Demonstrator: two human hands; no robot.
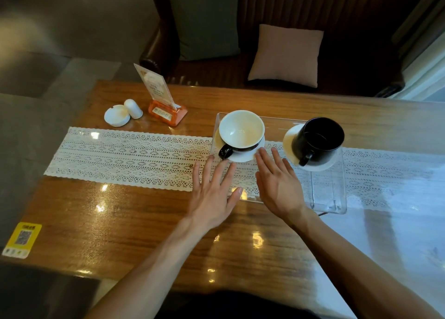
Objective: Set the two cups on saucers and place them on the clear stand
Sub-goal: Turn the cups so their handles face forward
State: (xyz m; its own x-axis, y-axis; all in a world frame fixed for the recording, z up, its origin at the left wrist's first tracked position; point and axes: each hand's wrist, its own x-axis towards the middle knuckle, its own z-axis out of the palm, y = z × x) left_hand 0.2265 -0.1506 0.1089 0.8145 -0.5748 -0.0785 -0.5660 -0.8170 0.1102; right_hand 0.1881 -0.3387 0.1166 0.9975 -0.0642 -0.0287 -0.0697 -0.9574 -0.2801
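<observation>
A wide cup [240, 129], white inside with a black handle, sits on a white saucer [243, 156] on the left part of the clear stand [330, 198]. To its right a tall black mug [317, 139] rests on a second white saucer [289, 138] on the same stand. My left hand [214, 193] hovers flat with fingers spread just in front of the wide cup. My right hand [279, 186] is beside it, fingers apart, its fingertips close to the first saucer's rim. Neither hand holds anything.
A white lace runner [125, 157] crosses the glossy wooden table [120, 222] under the stand. At the back left stand a white ashtray [117, 115], a small white shaker [133, 108] and an orange menu-card holder [167, 113]. A yellow QR sticker [22, 239] lies near the left edge.
</observation>
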